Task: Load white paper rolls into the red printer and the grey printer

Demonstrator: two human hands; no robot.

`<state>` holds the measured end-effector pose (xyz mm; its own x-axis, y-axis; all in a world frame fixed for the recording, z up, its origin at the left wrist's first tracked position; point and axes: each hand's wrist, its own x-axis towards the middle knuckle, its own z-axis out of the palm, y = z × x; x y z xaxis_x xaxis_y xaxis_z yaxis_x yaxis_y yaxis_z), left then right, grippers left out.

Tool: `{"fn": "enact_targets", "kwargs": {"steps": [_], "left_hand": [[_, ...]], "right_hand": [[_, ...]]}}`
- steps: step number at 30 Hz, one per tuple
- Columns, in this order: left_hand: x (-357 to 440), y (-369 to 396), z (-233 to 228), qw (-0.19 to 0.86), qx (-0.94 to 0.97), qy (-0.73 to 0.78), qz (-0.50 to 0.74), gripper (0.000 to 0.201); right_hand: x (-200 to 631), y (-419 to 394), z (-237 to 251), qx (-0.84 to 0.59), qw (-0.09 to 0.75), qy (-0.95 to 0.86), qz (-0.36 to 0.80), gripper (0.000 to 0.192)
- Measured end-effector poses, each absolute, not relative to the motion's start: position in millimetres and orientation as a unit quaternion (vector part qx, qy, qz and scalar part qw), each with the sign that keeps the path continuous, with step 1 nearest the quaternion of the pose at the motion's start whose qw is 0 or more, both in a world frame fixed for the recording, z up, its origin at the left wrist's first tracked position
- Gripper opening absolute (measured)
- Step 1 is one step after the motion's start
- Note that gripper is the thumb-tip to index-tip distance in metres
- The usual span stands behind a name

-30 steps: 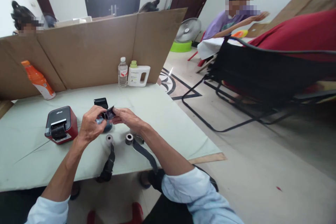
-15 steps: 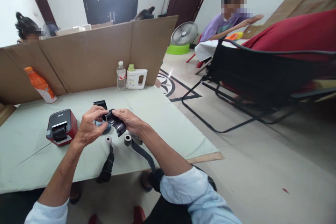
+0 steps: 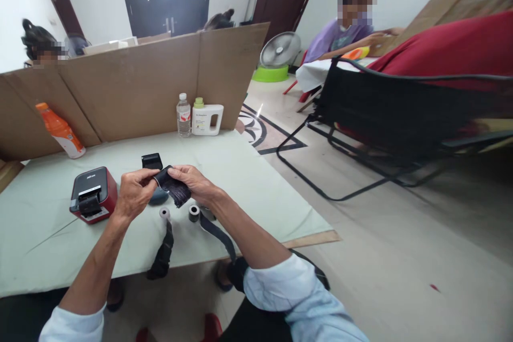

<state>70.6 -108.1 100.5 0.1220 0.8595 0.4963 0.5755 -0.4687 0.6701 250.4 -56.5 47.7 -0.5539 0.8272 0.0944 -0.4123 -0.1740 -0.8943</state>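
My left hand (image 3: 133,193) and my right hand (image 3: 193,181) both pinch a strip of dark ribbon (image 3: 175,189) above the pale green table (image 3: 248,181). The strip curls down from my fingers. Just below my hands stand two small cores: a white one (image 3: 164,213) and a grey one (image 3: 194,213), each trailing dark ribbon over the table's near edge. A small black part (image 3: 152,161) lies behind my hands, and a dark blue thing (image 3: 158,196) sits under my left fingers.
A red and black label printer (image 3: 93,194) sits left of my hands. An orange bottle (image 3: 60,130), a water bottle (image 3: 184,115) and a white jug (image 3: 207,117) stand along a cardboard screen (image 3: 132,83). A black folding chair (image 3: 385,117) stands right; people sit beyond.
The ribbon between my fingers has gone from a small crumpled piece to a longer unrolled strip hanging down. My hands stayed in nearly the same place.
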Motion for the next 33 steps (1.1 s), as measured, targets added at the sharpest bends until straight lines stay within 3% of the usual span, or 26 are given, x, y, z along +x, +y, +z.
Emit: {"fn": "enact_targets", "kwargs": {"steps": [4, 9, 19, 23, 27, 33], "left_hand": [[67, -105, 97, 0.087, 0.768, 0.442, 0.456, 0.028], [65, -111, 98, 0.074, 0.781, 0.414, 0.461, 0.034], [64, -121, 93, -0.018, 0.799, 0.389, 0.459, 0.024], [61, -123, 88, -0.055, 0.788, 0.379, 0.482, 0.035], [57, -124, 87, -0.007, 0.779, 0.400, 0.483, 0.053], [55, -123, 90, -0.009, 0.811, 0.378, 0.447, 0.025]], "right_hand": [[249, -57, 46, -0.207, 0.434, -0.487, 0.729, 0.053], [251, -58, 48, -0.202, 0.442, -0.500, 0.717, 0.049], [256, -63, 55, -0.180, 0.453, -0.533, 0.692, 0.039], [257, -63, 55, -0.148, 0.454, -0.560, 0.677, 0.040], [255, -61, 52, -0.118, 0.441, -0.577, 0.677, 0.041], [254, -62, 52, -0.116, 0.438, -0.585, 0.673, 0.036]]}}
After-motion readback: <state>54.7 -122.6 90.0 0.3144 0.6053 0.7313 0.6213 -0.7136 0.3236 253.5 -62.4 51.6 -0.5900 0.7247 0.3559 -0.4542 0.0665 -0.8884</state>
